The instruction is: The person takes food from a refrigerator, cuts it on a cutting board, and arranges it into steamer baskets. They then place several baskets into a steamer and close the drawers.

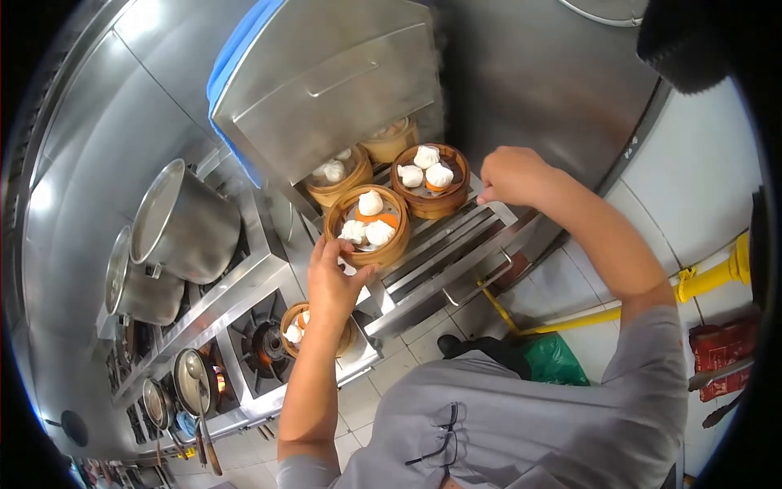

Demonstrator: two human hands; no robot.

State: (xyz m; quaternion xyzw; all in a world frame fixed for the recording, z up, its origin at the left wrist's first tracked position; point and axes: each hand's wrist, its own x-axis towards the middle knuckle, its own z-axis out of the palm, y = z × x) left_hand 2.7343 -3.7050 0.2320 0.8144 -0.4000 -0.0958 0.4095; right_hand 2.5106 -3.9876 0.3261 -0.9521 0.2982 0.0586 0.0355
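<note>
My left hand (332, 281) is closed on the near side of a round bamboo steamer basket (397, 244), its thumb and fingers at the rim. Inside sit white buns (379, 232), with orange showing beneath. Just behind it and to the right, a second bamboo steamer basket (452, 202) holds more white buns (425, 156). Both are on the slatted metal top of a steamer cabinet (444, 244). To the right of the second basket, apart from it, my right hand (515, 175) has curled fingers; whatever they may hold is hidden.
A raised steel lid (326, 90) with blue cloth (236, 57) stands behind the baskets. Another bun basket (346, 338) is beside a gas burner (265, 346) at lower left. Large steel pots (199, 228) and a pan with a ladle (194, 379) are further left. A yellow pipe (570, 321) runs at right.
</note>
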